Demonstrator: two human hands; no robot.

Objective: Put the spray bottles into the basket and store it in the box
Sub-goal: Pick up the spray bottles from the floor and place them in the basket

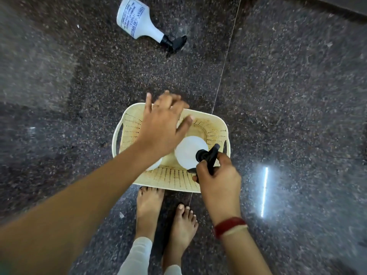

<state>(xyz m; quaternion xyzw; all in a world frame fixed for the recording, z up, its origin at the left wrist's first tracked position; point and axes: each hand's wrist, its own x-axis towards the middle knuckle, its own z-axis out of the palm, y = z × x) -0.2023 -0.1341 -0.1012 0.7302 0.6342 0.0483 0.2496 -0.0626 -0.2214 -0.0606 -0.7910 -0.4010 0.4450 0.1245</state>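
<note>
Basket is getting crowded. My right hand is clamped on the black trigger head of the upright bottle, which fills the right middle of it, and my left hand is spread flat over the left and far side, so that half is blocked from above. There's another white bottle tucked under my left forearm too. Only bare bit is the far right corner. The bottle lying on the floor is well clear, open granite all around it, nothing between it and the basket's far rim.
</note>
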